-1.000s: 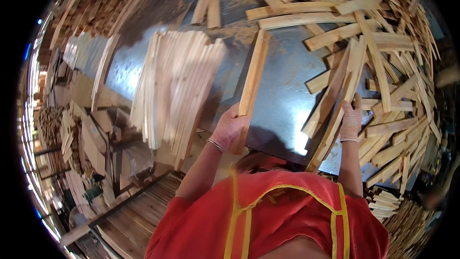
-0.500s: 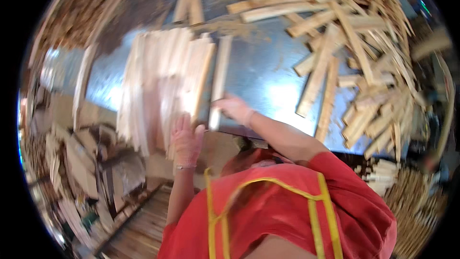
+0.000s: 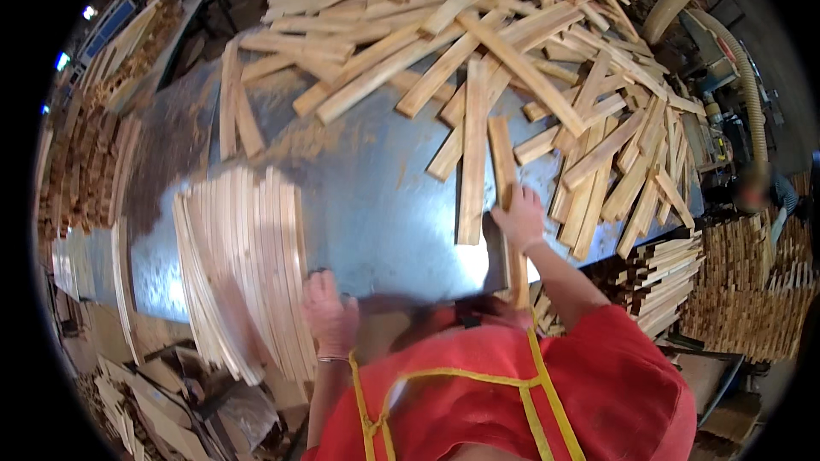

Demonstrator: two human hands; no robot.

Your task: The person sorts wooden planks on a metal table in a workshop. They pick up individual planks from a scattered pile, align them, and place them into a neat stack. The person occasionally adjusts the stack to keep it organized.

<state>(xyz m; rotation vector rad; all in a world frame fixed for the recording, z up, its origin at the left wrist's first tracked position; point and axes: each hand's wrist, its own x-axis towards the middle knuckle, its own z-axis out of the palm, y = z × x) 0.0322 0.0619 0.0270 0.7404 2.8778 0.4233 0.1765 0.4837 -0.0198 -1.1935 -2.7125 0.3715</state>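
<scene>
Pale wooden slats stand in a tight row (image 3: 243, 239) on the left of the metal-topped table. Beside the near right end of that row is my left hand (image 3: 330, 314), with its fingers extended, the thumb apart and nothing in them. Farther right, my right hand (image 3: 521, 217) has its fingers over a wooden slat (image 3: 502, 149) that points toward my body. Part of that slat is hidden under the hand. Just left of it lies another slat (image 3: 472, 162), partly over the heap.
A loose heap of slats (image 3: 410, 60) covers the table's far side and right. The metal tabletop (image 3: 384, 230) shows in the middle. Stacked slats (image 3: 743, 290) stand at the right, with a ribbed hose (image 3: 747, 94) behind. Another person (image 3: 781, 196) is at the far right.
My right hand has left the slat beside the row and moved right to one at the heap. That earlier slat now appears against the row. My left hand stays near the row's end.
</scene>
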